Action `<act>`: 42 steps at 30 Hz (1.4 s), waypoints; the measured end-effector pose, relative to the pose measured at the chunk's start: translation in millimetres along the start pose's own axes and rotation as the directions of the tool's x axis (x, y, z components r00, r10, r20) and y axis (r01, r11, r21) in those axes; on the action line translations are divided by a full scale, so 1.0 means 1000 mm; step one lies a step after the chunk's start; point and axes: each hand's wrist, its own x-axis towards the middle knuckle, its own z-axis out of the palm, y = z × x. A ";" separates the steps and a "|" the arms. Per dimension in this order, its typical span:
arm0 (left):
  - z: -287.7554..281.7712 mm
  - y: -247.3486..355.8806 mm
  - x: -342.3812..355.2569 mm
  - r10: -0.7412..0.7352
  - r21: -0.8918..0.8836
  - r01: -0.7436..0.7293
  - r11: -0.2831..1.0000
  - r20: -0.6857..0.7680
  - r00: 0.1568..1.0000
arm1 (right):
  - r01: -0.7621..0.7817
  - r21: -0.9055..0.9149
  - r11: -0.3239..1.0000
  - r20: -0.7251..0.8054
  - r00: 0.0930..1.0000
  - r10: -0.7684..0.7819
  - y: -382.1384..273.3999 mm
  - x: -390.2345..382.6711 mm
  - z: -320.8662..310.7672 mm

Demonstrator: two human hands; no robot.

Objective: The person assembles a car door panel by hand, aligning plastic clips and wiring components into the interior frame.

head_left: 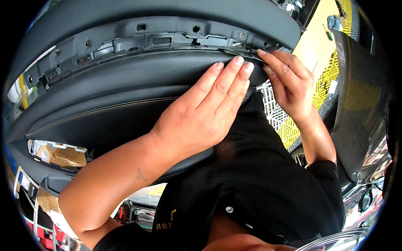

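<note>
A large black car door panel [121, 73] with light stitching spans the view in front of me. Along its upper part runs an exposed ledge [125, 30] with holes and clip slots, below a padded black upper trim [176, 10]. My left hand [205, 100] lies flat on the padded surface just below that ledge, its fingers stretched out and close together. At the panel's right end, my right hand [292, 79] has its fingers bent around the edge, with the index fingertip at the ledge's corner. What sits under the right fingertips is partly hidden.
An opening [60, 154] at the panel's lower left shows cardboard behind it. A dark glossy car part [360, 100] stands at the right. Yellow and white grid flooring [278, 113] lies between. A green-handled tool [328, 33] rests on the yellow surface at the upper right.
</note>
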 end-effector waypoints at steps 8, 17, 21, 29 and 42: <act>0.000 0.002 0.004 -0.034 0.081 0.033 0.996 0.018 0.999 | -0.045 0.057 0.997 0.042 0.998 0.043 0.001 0.000 -0.003; -0.001 0.001 0.005 -0.028 0.149 0.022 0.989 0.038 0.999 | -0.063 -0.009 0.998 0.041 0.997 0.063 -0.002 0.002 -0.003; -0.002 -0.001 0.006 -0.023 0.176 0.012 0.984 0.056 0.998 | -0.052 -0.034 0.998 -0.005 0.999 0.052 -0.005 -0.003 0.004; 0.001 -0.002 0.004 -0.016 0.217 -0.003 0.976 0.085 0.996 | -0.038 -0.044 0.998 -0.034 0.999 0.037 -0.007 -0.001 0.013; 0.005 -0.005 0.007 -0.028 0.183 0.010 0.983 0.091 0.995 | -0.001 -0.113 0.994 -0.035 0.999 -0.003 -0.001 0.002 0.022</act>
